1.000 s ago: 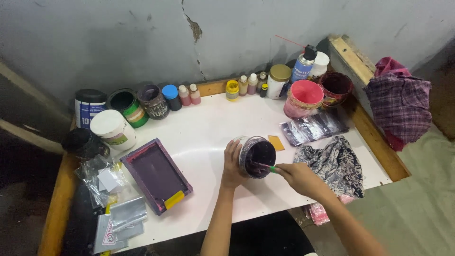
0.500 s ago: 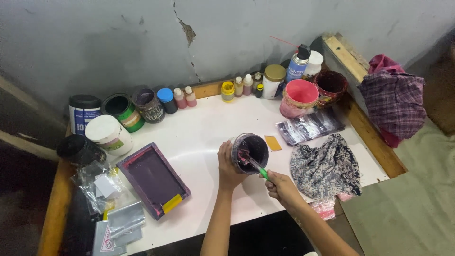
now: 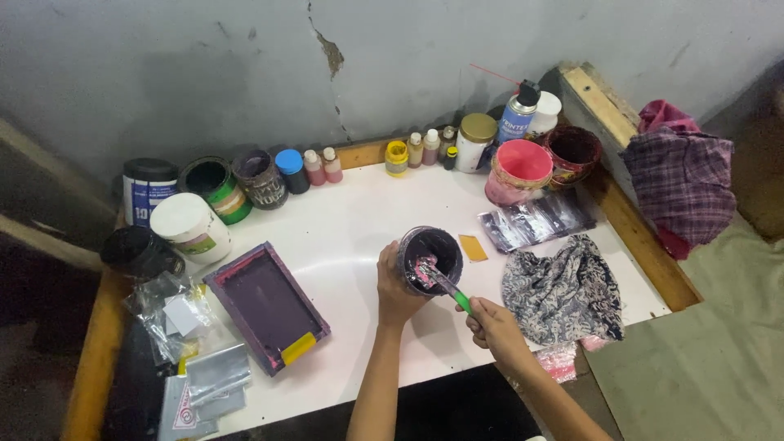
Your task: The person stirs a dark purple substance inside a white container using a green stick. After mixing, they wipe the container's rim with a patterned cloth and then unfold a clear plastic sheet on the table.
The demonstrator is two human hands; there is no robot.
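Note:
A dark purple-stained pot [image 3: 432, 255] stands on the white table [image 3: 359, 229] near its middle. My left hand [image 3: 395, 286] wraps around the pot's left side. My right hand [image 3: 493, 327] grips the green handle of a stirring tool [image 3: 445, 284] whose pink-smeared blade dips into the pot. A small yellow card [image 3: 473, 247] lies just right of the pot.
A purple rectangular tray [image 3: 265, 305] lies to the left. Jars, paint tubs and small bottles [image 3: 318, 166] line the back wall, with a pink tub [image 3: 519, 170] and spray can [image 3: 516, 118] at right. A patterned cloth [image 3: 563, 289] and plastic bags [image 3: 535, 219] lie on the right.
My right hand has pulled back toward the table's front edge, tilting the tool's handle lower while its blade stays in the pot. My left hand keeps hold of the pot.

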